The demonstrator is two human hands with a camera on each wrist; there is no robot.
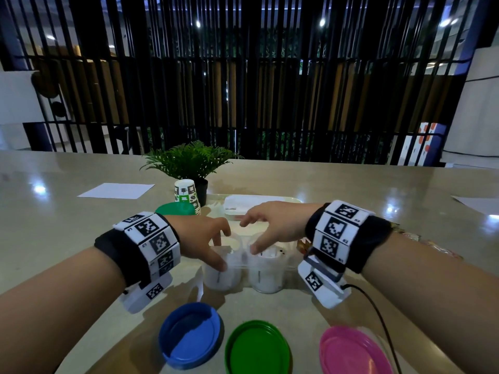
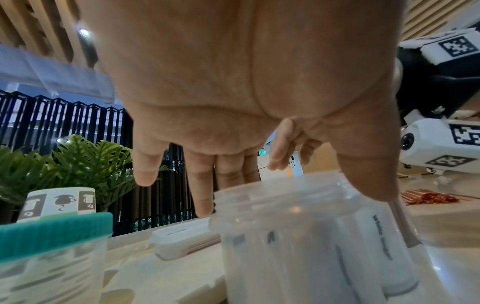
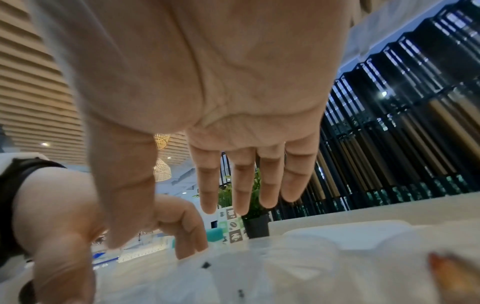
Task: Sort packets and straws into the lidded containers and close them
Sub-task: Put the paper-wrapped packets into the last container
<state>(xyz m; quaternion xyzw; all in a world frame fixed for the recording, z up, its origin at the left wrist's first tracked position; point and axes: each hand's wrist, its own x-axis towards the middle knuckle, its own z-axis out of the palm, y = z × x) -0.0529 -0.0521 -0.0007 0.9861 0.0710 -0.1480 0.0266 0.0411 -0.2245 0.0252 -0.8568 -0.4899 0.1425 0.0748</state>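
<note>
Lying along the near edge of the worktop (image 1: pixel 67 238) are three loose lids: blue lid (image 1: pixel 190 334), green lid (image 1: pixel 258 349), pink lid (image 1: pixel 353 354). Beyond them stand two clear containers packed with white packets. The left hand (image 1: pixel 201 233) reaches down over the left container (image 1: pixel 222 273), thumb and fingertips resting on its rim, fingers spread. The right hand (image 1: pixel 272 224) hovers over the right container (image 1: pixel 266 273), fingers extended and relaxed, holding nothing, thumb at the rim. Packet print is too blurred to read. Farther back stand a teal-lidded jar (image 1: pixel 175 209), a patterned paper cup (image 1: pixel 186 194) and a potted plant (image 1: pixel 189 160). Wrist bands carry square coded markers.
</note>
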